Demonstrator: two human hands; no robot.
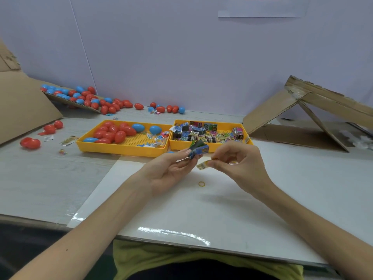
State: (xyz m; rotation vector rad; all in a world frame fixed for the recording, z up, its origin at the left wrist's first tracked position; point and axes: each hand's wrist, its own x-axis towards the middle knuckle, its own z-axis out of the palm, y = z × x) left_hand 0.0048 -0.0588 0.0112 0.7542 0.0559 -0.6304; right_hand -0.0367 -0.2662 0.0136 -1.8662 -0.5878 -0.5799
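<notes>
- Closest to me, the person's yellow-green shirt [181, 259] shows just below the near edge of the tabletop [40, 178]. A glossy white sheet [201, 209] lies across that edge.
- Above the middle of the sheet, the left hand [167, 172] is turned palm up. Its thumb and fingertips pinch a small blue box [198, 151] whose dark flap stands open.
- Just beside it, the right hand [240, 164] has its fingers curled and pinches a folded paper slip [202, 165] just under the box. I cannot tell whether slip and box touch.
- A yellow rubber band [201, 183] lies flat on the sheet, below the gap between the hands.
- Towards the far edge, two trays sit side by side. The left yellow tray [121, 151] holds red and blue plastic eggs [115, 132], and the right yellow tray [228, 124] holds small printed boxes [203, 132].
- Loose eggs [113, 106] trail along the far edge to the far left corner.
- Folded cardboard [302, 110] stands at the far right corner.
</notes>
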